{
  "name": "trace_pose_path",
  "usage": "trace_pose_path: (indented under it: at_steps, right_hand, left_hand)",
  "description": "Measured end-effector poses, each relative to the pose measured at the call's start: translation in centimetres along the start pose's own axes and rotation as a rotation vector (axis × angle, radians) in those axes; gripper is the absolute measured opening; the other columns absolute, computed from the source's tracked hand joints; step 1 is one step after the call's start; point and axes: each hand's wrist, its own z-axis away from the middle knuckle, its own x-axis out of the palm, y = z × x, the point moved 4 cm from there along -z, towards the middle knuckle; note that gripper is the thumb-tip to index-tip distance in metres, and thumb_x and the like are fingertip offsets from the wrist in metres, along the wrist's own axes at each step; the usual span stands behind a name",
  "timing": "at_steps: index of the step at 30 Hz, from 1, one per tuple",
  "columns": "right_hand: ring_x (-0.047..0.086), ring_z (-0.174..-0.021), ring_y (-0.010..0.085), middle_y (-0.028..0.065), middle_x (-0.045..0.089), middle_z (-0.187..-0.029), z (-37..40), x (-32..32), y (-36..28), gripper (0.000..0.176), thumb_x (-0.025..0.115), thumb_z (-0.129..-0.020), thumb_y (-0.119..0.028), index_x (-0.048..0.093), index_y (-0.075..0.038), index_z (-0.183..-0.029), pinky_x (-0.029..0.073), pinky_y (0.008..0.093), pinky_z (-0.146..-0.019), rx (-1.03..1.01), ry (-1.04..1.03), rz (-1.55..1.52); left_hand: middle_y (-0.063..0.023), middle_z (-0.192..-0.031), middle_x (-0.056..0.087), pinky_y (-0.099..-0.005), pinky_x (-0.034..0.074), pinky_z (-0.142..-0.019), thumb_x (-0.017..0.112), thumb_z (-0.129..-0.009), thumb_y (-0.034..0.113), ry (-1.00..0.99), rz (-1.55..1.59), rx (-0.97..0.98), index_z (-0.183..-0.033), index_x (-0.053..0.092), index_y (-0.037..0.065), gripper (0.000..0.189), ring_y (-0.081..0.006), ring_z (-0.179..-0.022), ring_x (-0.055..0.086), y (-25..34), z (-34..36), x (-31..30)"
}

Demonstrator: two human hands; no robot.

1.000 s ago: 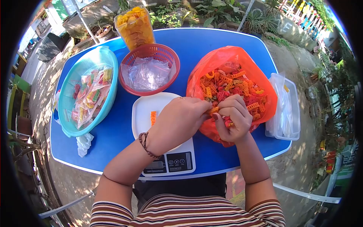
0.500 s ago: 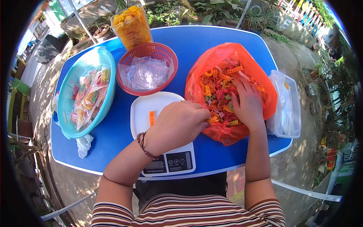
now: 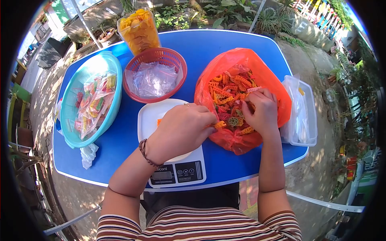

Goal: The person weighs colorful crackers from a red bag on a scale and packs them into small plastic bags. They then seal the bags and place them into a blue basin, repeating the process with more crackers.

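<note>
An orange plastic bag (image 3: 225, 64) full of coloured snack pieces (image 3: 227, 94) lies open on the blue table (image 3: 201, 44). My right hand (image 3: 261, 112) is inside the bag, fingers curled around a handful of the pieces. My left hand (image 3: 181, 130) rests at the bag's near left edge, fingers closed on some orange pieces at its tips. Under that hand stands a white kitchen scale (image 3: 177, 170) with a white tray (image 3: 150, 114) on top; one orange piece lies on the tray, mostly hidden by my hand.
A teal basket (image 3: 80, 132) at the left holds filled snack packets. A red basket (image 3: 155, 54) holds empty clear bags. A clear tub of yellow chips (image 3: 138, 30) stands at the back. A clear lidded box (image 3: 303, 116) with plastic bags sits at the right edge.
My right hand went from beside my left hand into the bag, spread flat, then curled shut on pieces. My left hand stayed at the bag's edge.
</note>
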Motion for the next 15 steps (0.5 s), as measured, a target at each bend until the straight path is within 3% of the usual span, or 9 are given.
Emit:
trace_pose_path:
  at_steps: [5,8,13,15]
  right_hand:
    - [0.059,-0.111,0.0277,0.0074,0.069,-0.106,-0.2,0.3,-2.0,0.024,0.069,-0.081,-0.014,0.071,-0.009,-0.105,0.040,0.0488,-0.102,-0.155,0.114,0.020]
    - [0.058,-0.115,0.0280,0.0076,0.067,-0.110,0.5,2.4,-3.2,0.036,0.067,-0.083,-0.012,0.066,-0.010,-0.119,0.039,0.0499,-0.103,-0.246,0.025,0.083]
    - [0.060,-0.107,0.0299,0.0090,0.067,-0.107,0.4,2.3,-2.3,0.028,0.067,-0.081,-0.006,0.071,-0.008,-0.108,0.042,0.0485,-0.101,-0.166,0.000,-0.098]
    - [0.060,-0.103,0.0306,0.0099,0.066,-0.107,0.4,2.0,-2.3,0.026,0.068,-0.079,-0.004,0.072,-0.006,-0.105,0.045,0.0464,-0.097,-0.170,0.047,-0.158]
  left_hand:
    - [-0.0104,-0.092,0.070,-0.0424,0.053,-0.073,0.073,-0.085,0.013,-0.005,-0.003,-0.002,-0.098,0.070,0.004,0.015,-0.0318,-0.085,0.067,-0.1,0.0,0.1]
    - [-0.0117,-0.092,0.070,-0.0427,0.052,-0.074,0.073,-0.085,0.012,0.003,0.018,-0.008,-0.098,0.069,0.004,0.016,-0.0324,-0.085,0.066,-0.3,0.0,0.3]
    - [-0.0116,-0.093,0.070,-0.0386,0.052,-0.072,0.074,-0.082,0.005,0.113,0.047,0.034,-0.098,0.069,0.002,0.017,-0.0285,-0.082,0.067,-1.0,-0.1,0.1]
    - [-0.0092,-0.094,0.071,-0.0354,0.052,-0.071,0.073,-0.082,0.002,0.160,0.210,-0.067,-0.098,0.069,0.002,0.017,-0.0240,-0.083,0.068,-1.7,-0.1,-0.5]
